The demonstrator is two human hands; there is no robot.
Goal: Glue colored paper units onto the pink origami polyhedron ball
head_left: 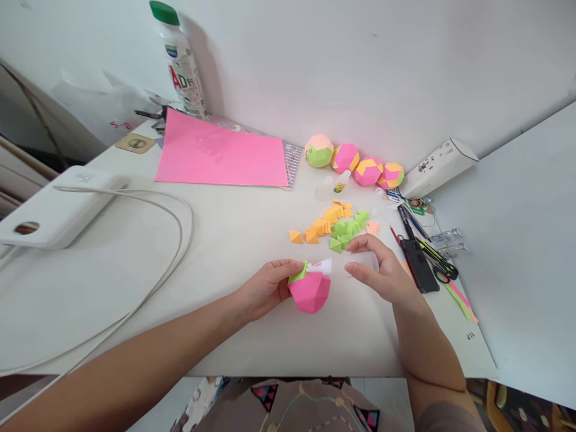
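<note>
My left hand (274,285) grips a folded paper ball (310,293), pink with a green flap at its upper left. A small white tube (320,267) with red marks lies against the ball's top, close to my left fingertips; whether those fingers also hold it is unclear. My right hand (378,270) curls around a translucent, whitish cylinder (368,260), thumb below and fingers above, a short gap away from the tube. Beyond the hands lie folded orange paper pieces (320,227), green ones (348,229) and a few peach ones (372,228).
Several finished paper balls (345,158) line the wall beside a small glue bottle (342,181). Pink paper sheets (220,150) lie at the back left, before a tall bottle (182,66). A power strip (58,207) with cable sits left. Scissors (445,270) and a black case (418,264) lie right.
</note>
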